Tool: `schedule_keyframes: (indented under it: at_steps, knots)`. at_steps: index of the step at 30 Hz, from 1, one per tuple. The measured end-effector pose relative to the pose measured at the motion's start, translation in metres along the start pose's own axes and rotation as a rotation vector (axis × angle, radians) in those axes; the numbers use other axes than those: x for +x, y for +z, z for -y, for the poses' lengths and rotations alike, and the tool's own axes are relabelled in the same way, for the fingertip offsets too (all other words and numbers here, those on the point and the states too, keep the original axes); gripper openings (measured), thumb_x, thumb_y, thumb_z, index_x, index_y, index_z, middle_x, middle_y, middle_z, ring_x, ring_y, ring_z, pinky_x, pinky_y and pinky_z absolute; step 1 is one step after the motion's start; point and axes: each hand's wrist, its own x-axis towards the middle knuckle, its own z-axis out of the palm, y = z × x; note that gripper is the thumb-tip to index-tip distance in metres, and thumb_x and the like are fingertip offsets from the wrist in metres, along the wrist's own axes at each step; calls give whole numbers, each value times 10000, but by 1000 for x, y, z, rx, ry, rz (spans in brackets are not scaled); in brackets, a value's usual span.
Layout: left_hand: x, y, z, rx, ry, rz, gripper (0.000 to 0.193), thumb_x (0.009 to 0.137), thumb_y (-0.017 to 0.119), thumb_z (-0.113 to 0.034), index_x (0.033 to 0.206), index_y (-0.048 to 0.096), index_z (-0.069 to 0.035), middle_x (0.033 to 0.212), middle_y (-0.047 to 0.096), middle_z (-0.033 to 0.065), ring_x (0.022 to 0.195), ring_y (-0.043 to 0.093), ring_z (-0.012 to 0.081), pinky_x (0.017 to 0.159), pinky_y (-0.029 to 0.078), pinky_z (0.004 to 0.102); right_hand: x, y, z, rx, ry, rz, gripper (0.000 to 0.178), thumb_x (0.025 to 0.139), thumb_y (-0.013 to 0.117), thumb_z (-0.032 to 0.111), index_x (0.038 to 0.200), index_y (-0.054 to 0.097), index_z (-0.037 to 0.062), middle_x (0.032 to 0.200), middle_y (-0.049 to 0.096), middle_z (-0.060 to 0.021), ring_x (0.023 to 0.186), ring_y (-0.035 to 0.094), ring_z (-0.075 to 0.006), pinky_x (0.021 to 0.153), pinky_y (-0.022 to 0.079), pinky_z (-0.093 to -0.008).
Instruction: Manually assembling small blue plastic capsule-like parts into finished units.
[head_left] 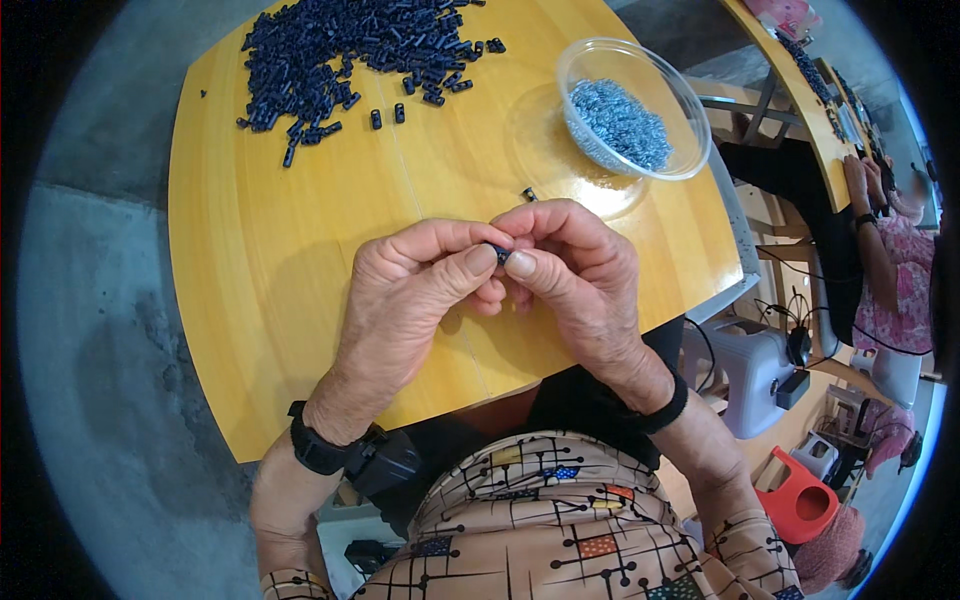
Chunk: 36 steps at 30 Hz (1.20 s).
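Patterned shirt (540, 525) foremost, left hand (400, 290) and right hand (588, 272) together pinch one dark piece (502, 256) above the surface (270, 230), seemingly for steadiness.

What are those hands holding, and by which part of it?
A small dark piece, pinched in the fingertips of the left hand and right hand; they hide exactly which part.

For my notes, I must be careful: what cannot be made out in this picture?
- Head view: most of the small dark piece, hidden by the left hand and right hand.
- Head view: the far end of the dark heap, cut off by the upper edge.
- Head view: single shapes of the silvery pieces in the clear bowl, too small.
- Head view: what the co-worker's hands hold, if anything; too small.
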Motion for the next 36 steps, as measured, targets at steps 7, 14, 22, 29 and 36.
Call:
schedule_keyframes:
  at_steps: [7, 14, 22, 29, 36]
  knots:
    - [1, 3, 0, -5, -13, -24, 177, 899, 618, -85, 1032, 646, 28, 846, 663, 64, 740, 623, 106, 683, 524, 227, 2, 1, 5, -30, 13, -33, 212, 866, 656, 57, 1062, 607, -4, 806, 584, 20, 694, 522, -28, 611, 433, -163]
    - [5, -6, -5, -84, 28, -108, 179, 909, 619, -141, 1016, 654, -2, 856, 653, 55, 730, 612, 106, 711, 516, 251, -1, -25, 20, -273, -43, -232, 204, 824, 681, 28, 1021, 636, 4, 797, 574, 20, 683, 521, -50, 612, 439, -194]
    - [8, -10, -2, -78, 41, -134, 172, 903, 627, -142, 1016, 658, -16, 859, 654, 49, 734, 613, 104, 708, 514, 249, 13, -28, 16, -1080, -315, -173, 211, 759, 683, 38, 960, 618, 38, 819, 599, -124, 678, 623, -276, 605, 512, -352]
    - [9, -10, -3, -52, 28, -134, 165, 900, 629, -131, 1011, 660, -13, 865, 659, 48, 746, 616, 102, 706, 517, 248, 35, -23, 12, -1301, -325, -87, 168, 763, 670, 96, 886, 570, 41, 836, 585, -142, 687, 608, -341, 593, 499, -426]
    - [9, -8, -4, -62, -9, -139, 170, 899, 627, -120, 1023, 657, -7, 867, 662, 49, 749, 619, 105, 701, 524, 254, 29, -25, 13, -935, -212, -105, 94, 798, 631, 63, 876, 589, 31, 760, 585, -138, 661, 593, -301, 562, 475, -365]
